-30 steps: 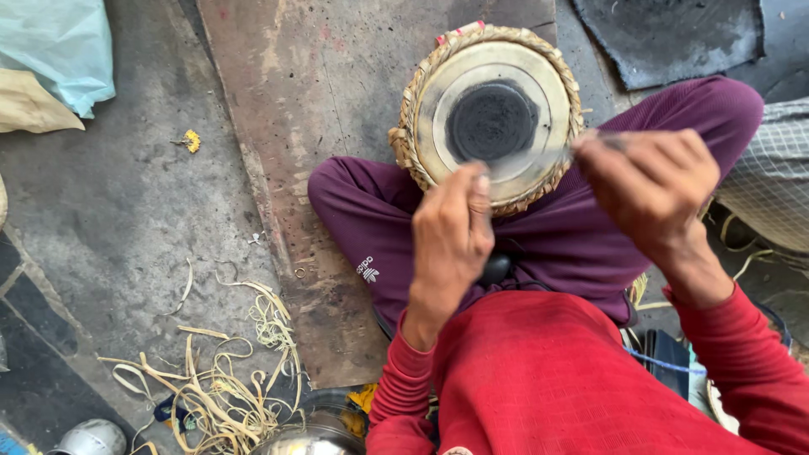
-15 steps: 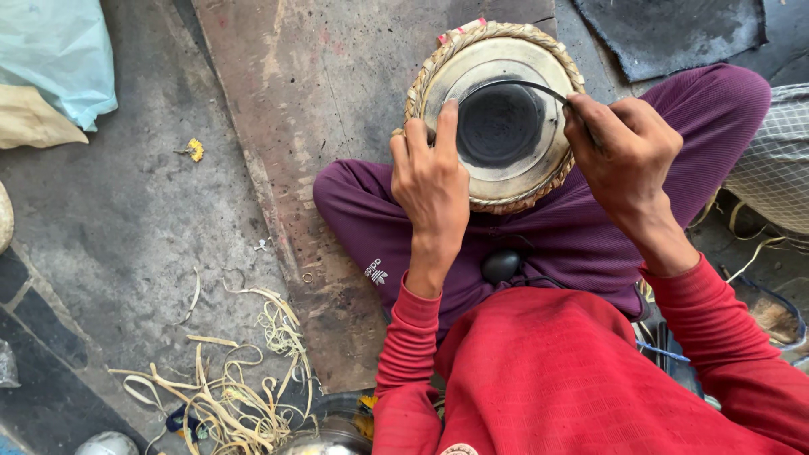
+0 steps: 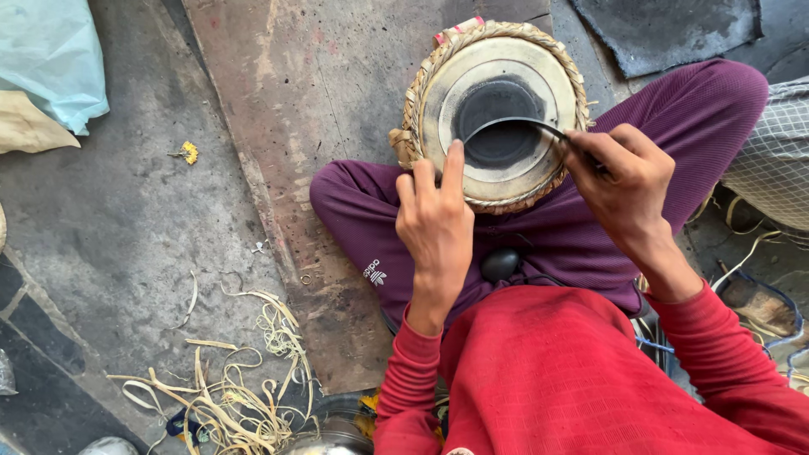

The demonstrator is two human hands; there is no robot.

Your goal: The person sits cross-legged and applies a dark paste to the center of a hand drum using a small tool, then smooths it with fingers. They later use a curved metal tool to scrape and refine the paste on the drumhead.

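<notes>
While the drum (image 3: 497,114) rests on the person's crossed legs in purple trousers (image 3: 590,219), the left hand (image 3: 436,223) lies on its near rim, fingers loosely spread and extended; the right hand (image 3: 624,181) pinches a thin curved dark tool (image 3: 514,124), seemingly a blade, fingers closed around it, its tip over the black centre patch.

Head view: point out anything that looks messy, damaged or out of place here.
Pale cut strips lie tangled and scattered over the ground beside the left knee, and a small yellow flower sits alone further off. The drum under both hands looks intact.
</notes>
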